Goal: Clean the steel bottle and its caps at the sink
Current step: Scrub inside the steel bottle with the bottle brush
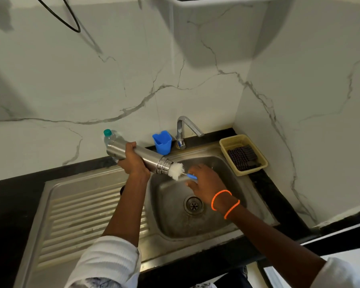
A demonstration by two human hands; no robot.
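Note:
My left hand grips the steel bottle around its middle and holds it nearly level over the sink basin, threaded mouth pointing right. A bottle brush with white bristles sits at that mouth, its head outside. My right hand holds the brush by its blue handle, just right of the bottle mouth. No caps are visible.
A tap stands behind the basin, with a blue plastic cup to its left. A clear plastic bottle with a green cap stands behind the steel bottle. A yellow basket sits at the right; the ribbed drainboard lies left.

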